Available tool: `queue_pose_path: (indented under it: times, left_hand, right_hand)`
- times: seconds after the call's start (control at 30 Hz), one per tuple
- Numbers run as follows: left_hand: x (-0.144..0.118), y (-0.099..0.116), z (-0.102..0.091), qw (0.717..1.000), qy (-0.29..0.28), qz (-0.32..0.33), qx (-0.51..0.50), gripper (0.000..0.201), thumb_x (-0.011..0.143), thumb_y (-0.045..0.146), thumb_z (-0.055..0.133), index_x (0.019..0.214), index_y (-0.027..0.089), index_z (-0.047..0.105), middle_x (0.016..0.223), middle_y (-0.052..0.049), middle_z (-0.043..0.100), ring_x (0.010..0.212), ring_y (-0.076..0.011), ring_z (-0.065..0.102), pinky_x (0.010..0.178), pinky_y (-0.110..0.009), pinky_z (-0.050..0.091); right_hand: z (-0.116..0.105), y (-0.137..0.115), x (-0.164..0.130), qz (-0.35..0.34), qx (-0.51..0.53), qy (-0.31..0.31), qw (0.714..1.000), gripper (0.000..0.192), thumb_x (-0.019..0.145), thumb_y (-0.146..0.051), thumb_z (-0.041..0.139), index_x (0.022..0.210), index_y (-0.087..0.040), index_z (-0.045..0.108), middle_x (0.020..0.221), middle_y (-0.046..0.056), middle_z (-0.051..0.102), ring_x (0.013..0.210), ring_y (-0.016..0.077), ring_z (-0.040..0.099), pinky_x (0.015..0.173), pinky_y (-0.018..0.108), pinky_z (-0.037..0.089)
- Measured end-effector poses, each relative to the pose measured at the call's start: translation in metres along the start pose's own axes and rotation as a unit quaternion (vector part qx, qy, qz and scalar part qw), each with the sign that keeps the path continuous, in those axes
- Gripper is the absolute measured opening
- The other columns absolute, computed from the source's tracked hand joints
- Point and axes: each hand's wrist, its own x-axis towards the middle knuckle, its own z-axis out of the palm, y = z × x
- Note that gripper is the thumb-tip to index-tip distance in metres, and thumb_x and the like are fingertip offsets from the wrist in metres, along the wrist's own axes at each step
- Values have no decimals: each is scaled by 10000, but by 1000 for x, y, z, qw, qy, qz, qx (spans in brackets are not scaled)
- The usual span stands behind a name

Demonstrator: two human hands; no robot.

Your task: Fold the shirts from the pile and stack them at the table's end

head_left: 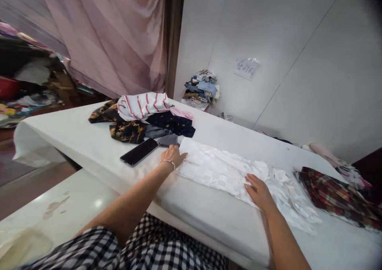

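Observation:
A white patterned garment (221, 168) lies spread flat along the white table (74, 138). My left hand (173, 155), with a bracelet on the wrist, rests flat on the garment's left end. My right hand (259, 190) presses flat on the garment near its middle, fingers apart. Neither hand grips anything. The garment's right part (295, 206) is crumpled.
A black phone (139, 152) lies left of my left hand. Behind it sits a pile of clothes (143, 117) with a red-striped white piece on top. A dark plaid garment (334, 196) lies at the right. More folded clothes (203, 88) sit by the wall.

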Motion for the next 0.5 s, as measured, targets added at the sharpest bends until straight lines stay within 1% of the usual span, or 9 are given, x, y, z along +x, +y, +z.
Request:
queue_pose_path:
  times: [0.07, 0.17, 0.27, 0.37, 0.43, 0.5]
  left_hand:
    - [-2, 5, 1, 1000, -17, -4, -24, 508, 829, 539, 491, 1082, 110, 589, 1196, -208, 563, 1069, -353, 594, 891, -451, 453]
    - [-3, 14, 3, 998, -33, -14, -55, 464, 812, 435, 540, 1140, 109, 573, 1227, -218, 571, 1074, -346, 601, 895, -439, 455]
    - [-1, 18, 4, 994, -46, -28, -97, 451, 800, 319, 541, 1207, 126, 549, 1149, -192, 643, 1003, -314, 642, 825, -399, 490]
    - [3, 15, 2, 986, -45, -50, -154, 458, 817, 296, 507, 1256, 167, 525, 1087, -144, 687, 850, -266, 682, 704, -350, 514]
    - [5, 12, 0, 980, -36, -58, -186, 415, 822, 308, 508, 1220, 196, 553, 1065, -108, 701, 846, -248, 684, 688, -321, 514]
    - [7, 8, 0, 976, -27, -61, -205, 368, 808, 306, 541, 1155, 195, 590, 1063, -90, 705, 917, -241, 676, 725, -296, 513]
  right_hand:
    - [-2, -1, 0, 2, 8, 2, 1000, 425, 845, -443, 478, 1125, -202, 689, 1300, 108, 613, 1275, 276, 505, 1086, 498, 369]
    - [-3, -1, 1, 2, 19, 6, 1000, 404, 835, -436, 491, 1100, -213, 700, 1278, 102, 628, 1262, 278, 518, 1082, 496, 379]
    - [-2, 0, 0, -4, 26, 13, 1000, 393, 829, -426, 501, 1091, -215, 703, 1264, 96, 638, 1250, 277, 529, 1084, 490, 380]
    - [-1, 2, -1, -5, 29, 21, 999, 405, 837, -424, 495, 1107, -200, 697, 1266, 101, 636, 1248, 270, 530, 1086, 480, 380]
    - [-1, 2, -1, -5, 28, 24, 999, 413, 839, -423, 494, 1120, -194, 692, 1265, 102, 637, 1251, 267, 527, 1085, 476, 379]
    - [-2, 1, -1, -6, 26, 24, 999, 409, 832, -416, 500, 1118, -195, 692, 1259, 101, 641, 1249, 268, 528, 1084, 478, 376]
